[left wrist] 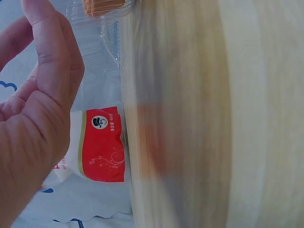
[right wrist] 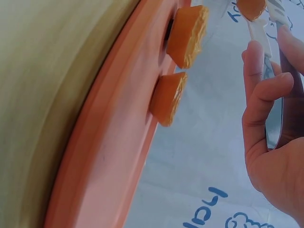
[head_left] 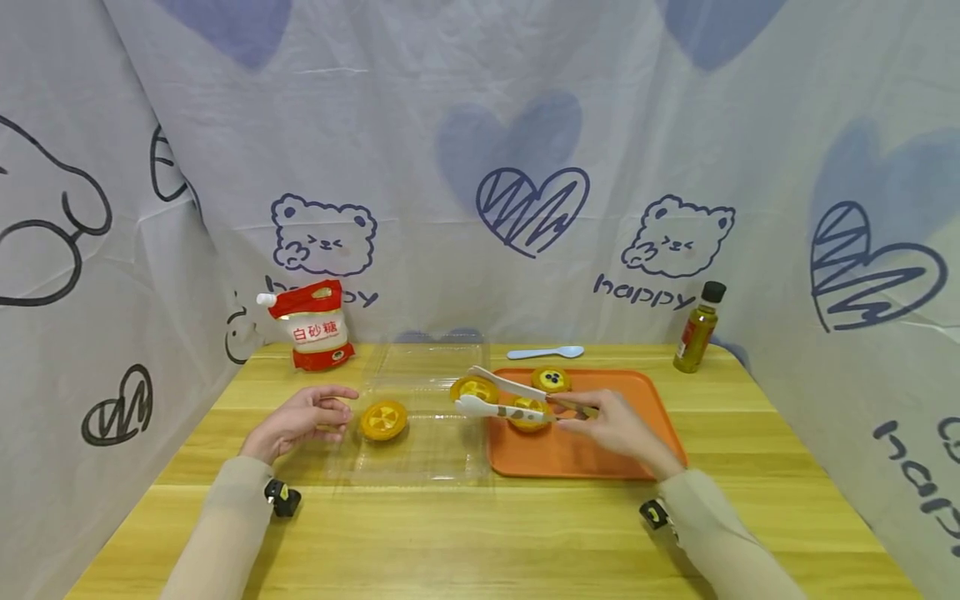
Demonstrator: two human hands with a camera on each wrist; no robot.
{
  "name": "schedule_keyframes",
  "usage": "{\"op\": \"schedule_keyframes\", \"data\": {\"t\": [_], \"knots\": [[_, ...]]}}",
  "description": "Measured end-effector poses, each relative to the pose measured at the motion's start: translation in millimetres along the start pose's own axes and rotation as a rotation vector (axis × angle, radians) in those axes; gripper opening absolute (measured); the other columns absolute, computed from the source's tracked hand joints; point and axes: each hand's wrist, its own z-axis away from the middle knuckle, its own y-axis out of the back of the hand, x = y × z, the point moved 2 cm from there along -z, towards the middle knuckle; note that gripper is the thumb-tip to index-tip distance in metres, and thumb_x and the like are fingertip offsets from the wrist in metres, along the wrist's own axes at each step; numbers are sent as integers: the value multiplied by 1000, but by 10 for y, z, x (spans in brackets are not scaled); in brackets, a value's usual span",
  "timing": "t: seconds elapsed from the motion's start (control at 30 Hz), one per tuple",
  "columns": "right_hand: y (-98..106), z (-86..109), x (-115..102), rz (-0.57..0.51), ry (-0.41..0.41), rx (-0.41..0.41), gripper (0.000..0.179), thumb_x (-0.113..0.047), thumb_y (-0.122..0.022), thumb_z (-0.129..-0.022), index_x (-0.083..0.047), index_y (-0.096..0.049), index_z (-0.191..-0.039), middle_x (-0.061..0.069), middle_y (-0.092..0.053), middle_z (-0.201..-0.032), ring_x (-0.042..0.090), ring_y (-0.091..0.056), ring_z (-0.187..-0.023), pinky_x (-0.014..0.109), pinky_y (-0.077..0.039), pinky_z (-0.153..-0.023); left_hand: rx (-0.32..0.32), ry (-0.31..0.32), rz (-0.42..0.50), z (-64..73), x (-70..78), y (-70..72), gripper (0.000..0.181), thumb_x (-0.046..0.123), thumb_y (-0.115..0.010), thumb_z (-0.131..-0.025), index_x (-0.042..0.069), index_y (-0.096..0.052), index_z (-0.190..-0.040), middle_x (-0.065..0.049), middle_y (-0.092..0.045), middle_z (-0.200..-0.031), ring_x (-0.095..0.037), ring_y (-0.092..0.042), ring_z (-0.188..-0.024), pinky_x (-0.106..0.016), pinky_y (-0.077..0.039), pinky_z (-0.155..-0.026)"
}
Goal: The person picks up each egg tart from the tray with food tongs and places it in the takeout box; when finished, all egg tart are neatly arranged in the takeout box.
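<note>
My right hand grips a pair of tongs with pale tips. Between those tips is an egg tart, held up off the table near the tray's left edge. Two more tarts sit on the orange tray: a tart with dark berries at the back and a yellow-topped tart partly behind the tongs. My left hand hovers with loosely bent fingers, holding nothing, beside the clear plastic box. One tart rests in the left part of that box.
A red and white sugar bag stands at the back left. Behind the tray lies a light blue spoon. An oil bottle with a black cap is at the back right. A printed cloth hangs around the table.
</note>
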Motion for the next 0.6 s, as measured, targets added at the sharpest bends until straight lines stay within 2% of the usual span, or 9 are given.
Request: {"op": "schedule_keyframes", "data": {"t": [0.2,0.37,0.6], "knots": [[-83,-51,-58,2,44,-36,39,-33,-74,-87,-28,-68,-125,-7,-71,-98,13,-55,-72,24,-43,-58,7,-3,0,9,-6,9,58,4,-63,-93,-6,-36,-144,-10,-63,-102,-17,-64,-80,-30,-60,-72],[-141,-90,-120,-5,36,-57,38,-32,-74,-87,-30,-68,-125,-8,-70,-94,14,-55,-72,24,-43,-56,4,-8,-2,-2,-10,9,58,4,-63,-93,-5,-36,-143,-11,-63,-103,-18,-64,-80,-30,-60,-72],[-208,-154,-242,-17,42,-94,38,-32,-73,-88,-31,-67,-125,-13,-72,-99,14,-54,-71,23,-41,-53,3,-6,8,-14,-13,12,59,3,-63,-93,-7,-35,-143,-12,-63,-103,-19,-64,-80,-31,-61,-72]]}}
